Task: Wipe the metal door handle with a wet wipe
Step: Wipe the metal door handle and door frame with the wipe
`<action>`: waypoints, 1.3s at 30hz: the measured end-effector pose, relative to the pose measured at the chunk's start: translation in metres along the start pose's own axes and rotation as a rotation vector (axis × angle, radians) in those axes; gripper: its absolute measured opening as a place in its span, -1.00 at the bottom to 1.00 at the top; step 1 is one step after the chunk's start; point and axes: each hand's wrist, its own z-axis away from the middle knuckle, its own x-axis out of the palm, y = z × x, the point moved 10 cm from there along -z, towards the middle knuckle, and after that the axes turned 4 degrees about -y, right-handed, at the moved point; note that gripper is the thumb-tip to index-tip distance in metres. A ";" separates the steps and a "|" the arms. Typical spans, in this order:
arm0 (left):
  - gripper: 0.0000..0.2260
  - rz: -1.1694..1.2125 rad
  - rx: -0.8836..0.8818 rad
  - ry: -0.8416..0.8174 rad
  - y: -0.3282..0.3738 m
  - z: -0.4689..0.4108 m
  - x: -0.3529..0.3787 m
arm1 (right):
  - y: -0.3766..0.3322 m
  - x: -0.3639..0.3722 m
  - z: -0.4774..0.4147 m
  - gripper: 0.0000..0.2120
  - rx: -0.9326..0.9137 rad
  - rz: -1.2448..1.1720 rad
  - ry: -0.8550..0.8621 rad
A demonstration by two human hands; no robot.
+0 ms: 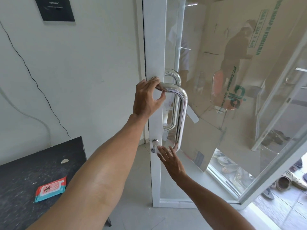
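A polished D-shaped metal door handle [181, 113] is mounted on the white frame [153, 47] of a glass door, with a twin handle behind the glass. My left hand [147, 98] is wrapped around the handle's upper horizontal arm, close to the frame. My right hand [171, 161] is flat with its fingers apart, and the fingertips touch the handle's lower bend. No wipe shows in either hand. A red and teal wet wipe pack [50, 188] lies closed on the black table [25, 171] at lower left.
A small lock knob [155, 143] sits on the frame just left of my right fingertips. Cardboard sheets [232, 47] lean behind the glass. Several shoes [229, 163] lie on the floor outside. A thin black cable [33, 77] runs down the wall.
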 end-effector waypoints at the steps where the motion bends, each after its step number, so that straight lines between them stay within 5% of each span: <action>1: -0.66 -0.001 -0.001 -0.003 0.000 0.000 0.000 | 0.006 0.000 0.002 -0.22 0.009 0.010 0.006; 8: -0.66 -0.008 -0.005 -0.001 0.003 0.001 -0.001 | 0.044 -0.002 0.024 -0.19 0.092 0.371 0.059; 16: -0.65 -0.013 -0.004 -0.017 0.009 0.002 -0.005 | 0.067 -0.002 0.048 -0.07 0.303 0.225 0.049; 29: -0.64 -0.010 -0.063 -0.018 0.003 0.008 0.002 | 0.073 -0.031 0.041 0.02 0.572 -1.257 0.295; 36: -0.63 0.012 -0.084 -0.036 0.003 0.007 0.002 | 0.047 0.004 0.049 -0.47 0.788 -2.033 0.177; 39: -0.63 0.014 -0.077 -0.045 0.003 0.008 0.002 | 0.053 -0.019 0.049 -0.20 0.821 -2.039 0.275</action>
